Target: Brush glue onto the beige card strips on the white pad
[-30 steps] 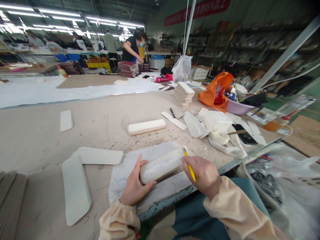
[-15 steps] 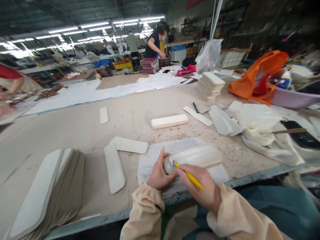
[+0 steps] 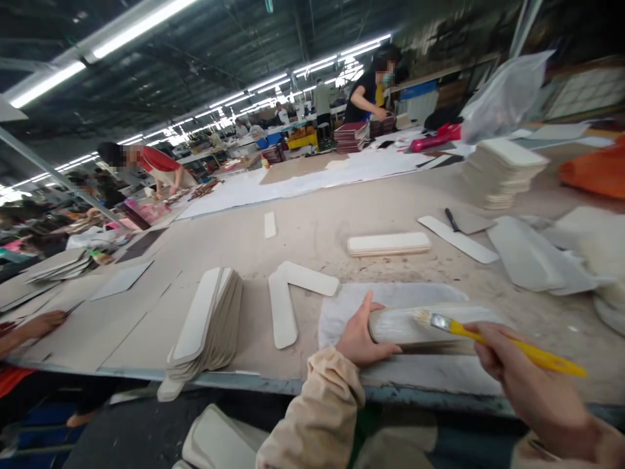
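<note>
My left hand grips the left end of a stack of long white rounded boards lying on a white cloth at the table's near edge. The top board looks wet and glossy. My right hand is closed on a yellow-handled brush, with the bristles resting on the stack's top near its middle. Both sleeves are beige.
Two single white boards lie in an L shape left of the cloth, and a leaning pile of boards sits beyond them. More stacks stand further back. Another person's hand rests at the far left; other people work behind.
The view has swung left. My right hand with the brush has moved from the stack's left end toward its middle and right. My left hand has kept its hold.
</note>
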Demonstrator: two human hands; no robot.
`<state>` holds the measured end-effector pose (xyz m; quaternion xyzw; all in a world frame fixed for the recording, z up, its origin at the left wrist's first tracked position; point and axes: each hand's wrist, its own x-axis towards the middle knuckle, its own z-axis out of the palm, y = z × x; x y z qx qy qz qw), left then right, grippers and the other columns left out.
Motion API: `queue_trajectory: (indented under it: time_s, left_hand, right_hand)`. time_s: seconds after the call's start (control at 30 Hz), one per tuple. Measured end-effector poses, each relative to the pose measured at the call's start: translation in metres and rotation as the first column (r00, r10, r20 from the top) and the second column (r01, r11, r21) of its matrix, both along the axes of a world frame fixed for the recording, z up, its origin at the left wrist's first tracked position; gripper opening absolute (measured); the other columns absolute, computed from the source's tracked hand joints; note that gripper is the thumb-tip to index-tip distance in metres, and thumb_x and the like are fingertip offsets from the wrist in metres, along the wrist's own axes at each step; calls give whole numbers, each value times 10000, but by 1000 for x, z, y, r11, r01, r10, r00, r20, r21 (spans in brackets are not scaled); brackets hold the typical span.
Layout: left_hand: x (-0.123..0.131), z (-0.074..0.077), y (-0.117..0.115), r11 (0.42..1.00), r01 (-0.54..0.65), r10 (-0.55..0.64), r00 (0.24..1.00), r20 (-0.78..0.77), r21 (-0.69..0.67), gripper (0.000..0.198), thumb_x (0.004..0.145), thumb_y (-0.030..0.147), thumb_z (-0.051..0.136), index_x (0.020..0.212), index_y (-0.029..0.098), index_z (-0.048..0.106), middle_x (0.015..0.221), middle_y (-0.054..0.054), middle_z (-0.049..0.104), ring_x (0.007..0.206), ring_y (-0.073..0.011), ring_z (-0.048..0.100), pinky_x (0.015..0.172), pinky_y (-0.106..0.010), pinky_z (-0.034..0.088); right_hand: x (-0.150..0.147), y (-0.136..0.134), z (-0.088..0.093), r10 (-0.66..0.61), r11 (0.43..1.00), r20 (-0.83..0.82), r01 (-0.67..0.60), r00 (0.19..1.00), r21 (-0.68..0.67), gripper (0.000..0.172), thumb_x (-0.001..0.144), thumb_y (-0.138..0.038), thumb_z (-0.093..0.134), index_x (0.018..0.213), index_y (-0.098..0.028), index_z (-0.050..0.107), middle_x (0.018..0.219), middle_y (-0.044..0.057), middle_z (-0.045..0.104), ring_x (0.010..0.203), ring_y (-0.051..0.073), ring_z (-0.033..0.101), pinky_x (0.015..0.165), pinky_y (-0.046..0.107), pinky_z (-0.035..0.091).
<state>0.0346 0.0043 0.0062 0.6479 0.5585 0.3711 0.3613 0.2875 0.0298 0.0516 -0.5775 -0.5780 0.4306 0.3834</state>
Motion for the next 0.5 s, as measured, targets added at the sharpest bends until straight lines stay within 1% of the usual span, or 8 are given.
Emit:
queue_trajectory:
  time_s: [0.03, 0.1, 0.2, 0.3, 0.4, 0.43, 0.5]
  left_hand:
    - [0, 0, 0, 1000, -3, 3, 1000, 2, 0, 1253, 579, 373, 836, 1510, 223, 11, 1335, -82, 530, 1234, -263, 493, 1094, -434, 345]
    - [1, -1, 0, 1000, -11, 11, 1000, 9, 4, 1275, 578, 348, 836, 1506, 221, -28, 1324, -84, 533, 1234, -261, 492, 1101, -440, 337]
    - [1, -4, 0, 1000, -16, 16, 999, 33, 1, 1299, 580, 345, 836, 1500, 223, -74, 1330, -92, 522, 1232, -259, 496, 1095, -443, 347]
    - [0, -7, 0, 1000, -12, 11, 999, 52, 2, 1306, 586, 350, 834, 1495, 227, -96, 1340, -101, 509, 1222, -250, 506, 1075, -430, 376]
    - [0, -8, 0, 1000, -18, 18, 999, 31, 4, 1297, 589, 339, 833, 1496, 240, -89, 1331, -93, 518, 1222, -244, 509, 1080, -434, 373]
    - [0, -8, 1, 1000, -23, 23, 1000, 17, 1, 1291, 589, 337, 832, 1498, 244, -80, 1330, -92, 520, 1226, -245, 506, 1086, -439, 367]
    - [1, -7, 0, 1000, -26, 26, 1000, -11, -1, 1276, 592, 348, 832, 1502, 238, -56, 1332, -95, 523, 1247, -251, 492, 1104, -452, 342]
  right_hand:
    - [-6, -3, 2, 0, 999, -83, -3, 997, -36, 399, 856, -574, 449, 879, -217, 624, 524, -20, 448, 459, 142, 417, 442, 279, 347]
    - [-22, -9, 4, 24, 998, -185, -33, 982, -49, 411, 856, -580, 471, 890, -199, 622, 526, -29, 447, 459, 129, 399, 434, 265, 334]
    - [-45, -12, 4, 105, 993, -229, -113, 968, -19, 429, 868, -578, 471, 869, -178, 625, 522, -32, 456, 463, 121, 404, 455, 257, 347]
    - [-61, -14, 0, 177, 984, -230, -179, 957, 15, 404, 882, -549, 475, 854, -175, 624, 529, -31, 482, 478, 119, 433, 480, 253, 366]
    - [-66, -13, -3, 217, 976, -186, -215, 958, 32, 366, 882, -518, 486, 821, -186, 625, 523, -30, 504, 504, 134, 481, 535, 264, 419]
    - [-64, -12, -3, 204, 979, -157, -200, 966, 39, 356, 878, -511, 491, 808, -190, 627, 520, -29, 509, 517, 141, 499, 558, 269, 437]
    - [-53, -9, 0, 132, 990, -86, -127, 988, 56, 342, 872, -501, 497, 776, -200, 627, 531, -24, 520, 543, 148, 525, 595, 272, 458]
